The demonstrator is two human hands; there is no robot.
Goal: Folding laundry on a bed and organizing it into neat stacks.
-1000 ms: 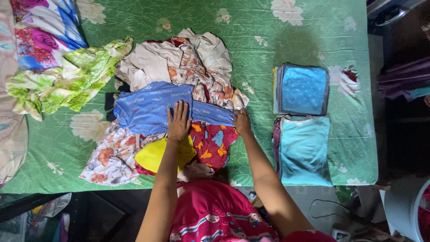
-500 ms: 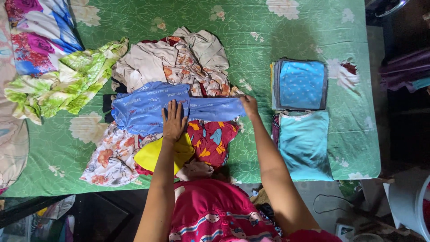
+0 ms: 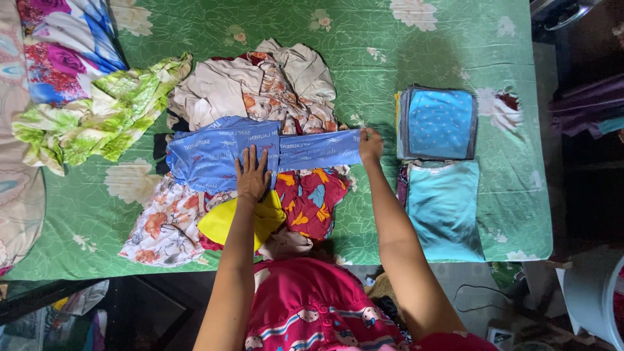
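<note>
A blue printed garment (image 3: 214, 153) lies stretched across a pile of loose clothes (image 3: 260, 91) on the green floral bedsheet (image 3: 364, 52). My left hand (image 3: 251, 175) presses flat on its middle, fingers spread. At the garment's right end my right hand (image 3: 370, 144) pinches the fabric and holds it pulled out to the right. Under the garment lie a red patterned cloth (image 3: 309, 201), a yellow cloth (image 3: 227, 224) and a floral white cloth (image 3: 162, 224).
To the right, a stack of folded blue cloths (image 3: 439, 123) and a folded light blue garment (image 3: 445, 208) lie on the bed. A green-and-white cloth (image 3: 91, 120) and a bright floral cloth (image 3: 58, 45) lie at left. A white bucket (image 3: 595, 299) stands on the floor.
My right hand has pulled the blue garment's right end outward and up, straightening that part. My left hand has stayed pressed on the garment's middle.
</note>
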